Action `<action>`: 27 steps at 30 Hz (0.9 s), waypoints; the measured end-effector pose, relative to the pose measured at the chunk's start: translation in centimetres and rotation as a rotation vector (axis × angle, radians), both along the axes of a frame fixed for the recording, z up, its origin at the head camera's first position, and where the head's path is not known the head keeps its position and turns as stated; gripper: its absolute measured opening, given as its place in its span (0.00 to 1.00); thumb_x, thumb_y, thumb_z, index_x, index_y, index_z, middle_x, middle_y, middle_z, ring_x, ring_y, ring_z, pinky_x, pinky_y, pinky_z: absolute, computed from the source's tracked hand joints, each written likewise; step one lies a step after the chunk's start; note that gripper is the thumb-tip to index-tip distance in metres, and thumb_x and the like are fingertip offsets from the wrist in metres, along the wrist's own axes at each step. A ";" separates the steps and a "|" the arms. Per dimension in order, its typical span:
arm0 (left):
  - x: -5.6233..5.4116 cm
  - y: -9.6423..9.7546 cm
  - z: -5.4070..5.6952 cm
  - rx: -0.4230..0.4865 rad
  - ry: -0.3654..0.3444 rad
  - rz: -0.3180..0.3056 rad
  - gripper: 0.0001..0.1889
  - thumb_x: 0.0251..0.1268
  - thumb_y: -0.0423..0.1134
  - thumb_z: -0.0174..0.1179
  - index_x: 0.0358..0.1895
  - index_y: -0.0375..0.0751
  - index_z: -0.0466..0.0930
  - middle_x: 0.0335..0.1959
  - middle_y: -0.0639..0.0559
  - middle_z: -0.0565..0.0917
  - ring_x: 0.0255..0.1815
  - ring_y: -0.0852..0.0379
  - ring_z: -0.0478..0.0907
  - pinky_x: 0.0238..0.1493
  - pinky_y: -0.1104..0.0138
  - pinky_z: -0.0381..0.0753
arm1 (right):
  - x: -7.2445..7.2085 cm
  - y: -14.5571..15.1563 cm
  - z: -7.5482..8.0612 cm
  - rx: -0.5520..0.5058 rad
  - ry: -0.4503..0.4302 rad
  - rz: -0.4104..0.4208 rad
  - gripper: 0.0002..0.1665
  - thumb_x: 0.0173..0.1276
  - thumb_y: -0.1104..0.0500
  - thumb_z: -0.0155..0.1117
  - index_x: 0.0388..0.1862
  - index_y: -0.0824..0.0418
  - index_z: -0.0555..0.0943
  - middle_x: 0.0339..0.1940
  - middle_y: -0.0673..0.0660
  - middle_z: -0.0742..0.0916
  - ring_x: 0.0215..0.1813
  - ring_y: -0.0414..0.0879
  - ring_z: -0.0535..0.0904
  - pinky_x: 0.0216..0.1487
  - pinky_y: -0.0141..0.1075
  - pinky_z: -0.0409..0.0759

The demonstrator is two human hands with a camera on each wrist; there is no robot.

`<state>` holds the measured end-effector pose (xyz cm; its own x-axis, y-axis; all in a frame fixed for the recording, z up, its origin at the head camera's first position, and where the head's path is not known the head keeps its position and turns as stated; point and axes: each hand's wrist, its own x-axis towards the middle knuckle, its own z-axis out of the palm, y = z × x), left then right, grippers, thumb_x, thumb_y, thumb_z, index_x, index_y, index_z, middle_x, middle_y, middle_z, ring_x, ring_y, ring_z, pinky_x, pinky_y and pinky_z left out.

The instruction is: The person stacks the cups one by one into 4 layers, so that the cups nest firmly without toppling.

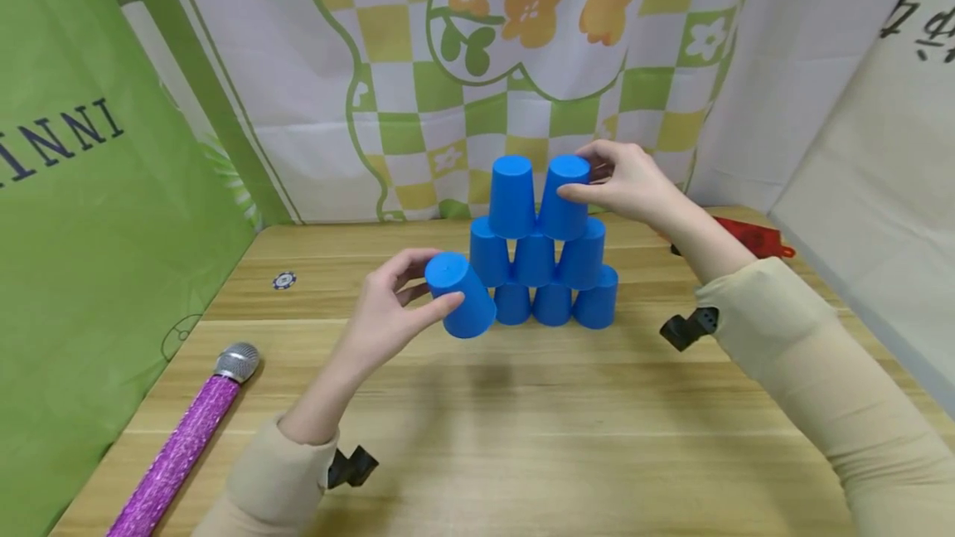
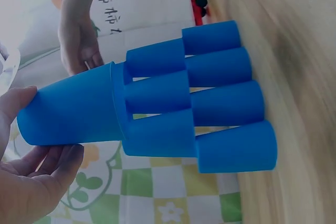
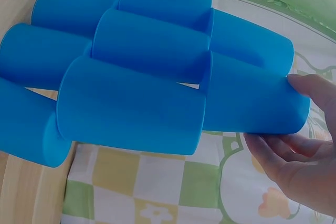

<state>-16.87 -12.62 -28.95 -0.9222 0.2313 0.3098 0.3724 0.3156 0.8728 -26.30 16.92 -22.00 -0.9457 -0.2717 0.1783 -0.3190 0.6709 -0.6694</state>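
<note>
A pyramid of upside-down blue cups (image 1: 534, 259) stands on the wooden table, with several in the bottom row, three in the middle and two on top. My right hand (image 1: 622, 181) grips the right top cup (image 1: 564, 197) near its raised base, thumb in front and fingers behind. That cup rests on the middle row beside the left top cup (image 1: 512, 197). My left hand (image 1: 388, 305) holds another blue cup (image 1: 461, 297), tilted, in front of the pyramid's lower left side. In the head view this cup hides part of the bottom row.
On the table's left lies a microphone (image 1: 237, 361) with a glittery purple handle. A poker chip (image 1: 284, 280) lies farther back. Behind my right forearm is a red object (image 1: 753, 237). Printed cloth (image 1: 418, 89) hangs behind the table.
</note>
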 end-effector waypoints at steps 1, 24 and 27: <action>0.0 0.0 0.2 0.004 0.004 0.002 0.25 0.54 0.37 0.68 0.56 0.40 0.73 0.53 0.46 0.78 0.55 0.50 0.76 0.56 0.57 0.79 | 0.0 0.0 0.0 -0.001 -0.003 0.002 0.33 0.62 0.48 0.65 0.60 0.65 0.71 0.54 0.66 0.80 0.57 0.58 0.76 0.58 0.52 0.76; -1.7 0.3 7.2 0.043 0.141 -0.020 0.24 0.55 0.33 0.66 0.56 0.36 0.73 0.52 0.44 0.79 0.50 0.53 0.79 0.54 0.60 0.81 | 0.0 0.1 -0.2 -0.006 -0.001 0.013 0.36 0.63 0.46 0.64 0.62 0.66 0.69 0.56 0.66 0.79 0.59 0.60 0.75 0.59 0.55 0.75; -2.4 0.7 8.5 0.031 0.153 -0.016 0.24 0.56 0.35 0.66 0.57 0.36 0.73 0.52 0.44 0.79 0.51 0.52 0.79 0.55 0.59 0.80 | 0.1 0.1 -0.2 -0.007 -0.010 0.013 0.37 0.63 0.46 0.64 0.63 0.66 0.68 0.57 0.67 0.79 0.59 0.60 0.74 0.60 0.55 0.75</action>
